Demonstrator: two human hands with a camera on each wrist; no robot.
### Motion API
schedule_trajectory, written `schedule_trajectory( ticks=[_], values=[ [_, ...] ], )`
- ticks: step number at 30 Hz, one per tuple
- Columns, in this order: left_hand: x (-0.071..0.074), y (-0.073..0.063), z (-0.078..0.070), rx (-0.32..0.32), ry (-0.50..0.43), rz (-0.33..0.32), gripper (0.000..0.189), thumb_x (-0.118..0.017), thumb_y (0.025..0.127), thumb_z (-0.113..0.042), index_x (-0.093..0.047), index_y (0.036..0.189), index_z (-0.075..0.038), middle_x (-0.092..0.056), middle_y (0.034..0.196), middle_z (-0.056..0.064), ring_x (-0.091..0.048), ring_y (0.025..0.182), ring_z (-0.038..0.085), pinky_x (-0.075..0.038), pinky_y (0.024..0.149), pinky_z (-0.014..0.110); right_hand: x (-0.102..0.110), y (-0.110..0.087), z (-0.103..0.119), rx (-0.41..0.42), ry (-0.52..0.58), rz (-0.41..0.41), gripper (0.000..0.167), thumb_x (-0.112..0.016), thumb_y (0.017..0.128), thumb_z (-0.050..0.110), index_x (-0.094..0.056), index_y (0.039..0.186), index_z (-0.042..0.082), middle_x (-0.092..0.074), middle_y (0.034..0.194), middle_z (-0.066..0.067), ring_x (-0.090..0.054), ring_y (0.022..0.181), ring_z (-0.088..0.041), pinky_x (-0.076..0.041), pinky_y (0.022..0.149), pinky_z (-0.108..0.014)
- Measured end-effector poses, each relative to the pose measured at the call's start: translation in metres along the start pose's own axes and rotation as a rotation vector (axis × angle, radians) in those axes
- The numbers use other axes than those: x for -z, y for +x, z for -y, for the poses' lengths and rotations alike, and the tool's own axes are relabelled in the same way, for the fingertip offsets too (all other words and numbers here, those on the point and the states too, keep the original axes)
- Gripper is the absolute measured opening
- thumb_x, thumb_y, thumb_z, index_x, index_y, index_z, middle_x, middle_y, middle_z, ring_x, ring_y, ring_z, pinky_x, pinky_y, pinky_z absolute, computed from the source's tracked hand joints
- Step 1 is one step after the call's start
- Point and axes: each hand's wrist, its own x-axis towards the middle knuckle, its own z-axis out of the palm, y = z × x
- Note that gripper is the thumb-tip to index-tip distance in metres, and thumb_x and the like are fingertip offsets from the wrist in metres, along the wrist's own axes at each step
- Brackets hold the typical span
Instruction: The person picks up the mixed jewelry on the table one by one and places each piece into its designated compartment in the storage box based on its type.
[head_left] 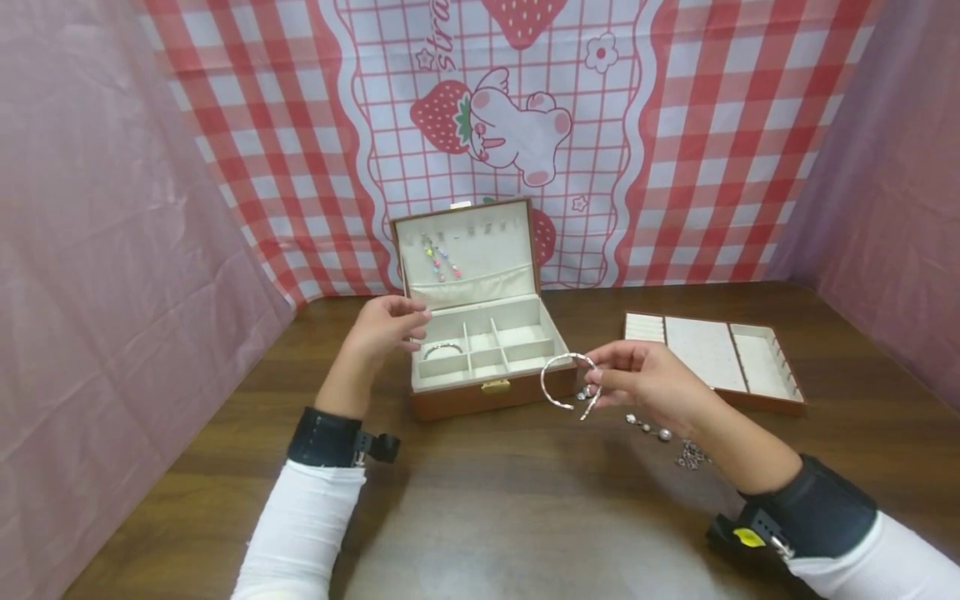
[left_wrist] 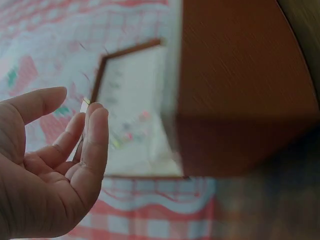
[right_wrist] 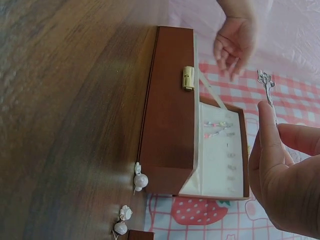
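Note:
My right hand (head_left: 651, 379) pinches a silver open cuff bracelet (head_left: 543, 385) between thumb and fingers, held up in front of the jewelry box's right corner. In the right wrist view the bracelet (right_wrist: 267, 82) appears edge-on with a patterned surface. Empty, with fingers loosely bent, my left hand (head_left: 386, 327) hovers by the box's left side. The brown jewelry box (head_left: 453, 407) stands with its lid raised, showing cream compartments. Another silver bracelet (head_left: 442, 346) lies in its front left section. Colourful beaded earrings (head_left: 435, 257) hang inside the lid.
At right on the wooden table (head_left: 480, 517) lies a shallow brown tray (head_left: 701, 350) with cream sections. Pearl earrings (head_left: 664, 434) and a small heap of silver chain (head_left: 690, 455) lie below the right forearm. Behind the box hangs a red checked strawberry cloth (head_left: 697, 125).

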Motion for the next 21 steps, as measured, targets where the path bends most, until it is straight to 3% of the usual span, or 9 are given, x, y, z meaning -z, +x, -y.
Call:
schedule_trajectory(
  ticks=[7,9,15,18,21],
  values=[
    [0.016,0.022,0.030,0.111,0.023,-0.014,0.046,-0.064,0.093,-0.013,-0.048,0.132,0.008,-0.053,0.124,0.025,-0.059,0.106,0.035,-0.054,0.087,0.046,0.001,0.001,-0.002,-0.004,-0.022,-0.013,0.027,-0.061,0.094,-0.001,-0.056,0.115,-0.015,-0.067,0.091,-0.008,-0.066,0.085,-0.015,-0.058,0.078,-0.036],
    [0.020,0.026,0.038,0.137,0.027,0.029,0.055,-0.064,0.093,-0.014,-0.041,0.138,0.007,-0.049,0.129,0.025,-0.055,0.113,0.037,-0.055,0.085,0.047,0.002,0.002,-0.003,-0.001,-0.027,-0.012,0.024,-0.061,0.094,0.000,-0.058,0.114,-0.013,-0.066,0.091,-0.008,-0.066,0.085,-0.016,-0.058,0.078,-0.037],
    [0.026,0.034,0.056,0.173,-0.059,0.244,0.074,-0.059,0.095,-0.011,-0.013,0.153,0.001,-0.032,0.145,0.031,-0.040,0.129,0.045,-0.054,0.083,0.053,0.002,0.003,-0.005,0.002,-0.024,-0.005,0.018,-0.061,0.093,-0.002,-0.062,0.110,-0.008,-0.065,0.092,-0.011,-0.065,0.084,-0.015,-0.057,0.080,-0.041],
    [0.025,0.036,0.060,0.160,-0.094,0.313,0.073,-0.056,0.096,-0.004,-0.011,0.154,0.000,-0.029,0.148,0.030,-0.042,0.127,0.044,-0.054,0.084,0.053,0.002,0.003,-0.006,-0.001,-0.025,-0.008,0.018,-0.061,0.093,-0.002,-0.062,0.110,-0.009,-0.065,0.092,-0.012,-0.065,0.084,-0.015,-0.057,0.080,-0.041],
    [0.024,0.037,0.063,0.148,-0.095,0.337,0.069,-0.052,0.095,0.004,-0.015,0.152,0.003,-0.028,0.149,0.029,-0.048,0.120,0.042,-0.055,0.083,0.052,0.002,0.004,-0.007,-0.008,-0.032,-0.011,0.021,-0.061,0.094,-0.001,-0.060,0.112,-0.011,-0.065,0.090,-0.010,-0.065,0.084,-0.015,-0.057,0.080,-0.041]
  ],
)
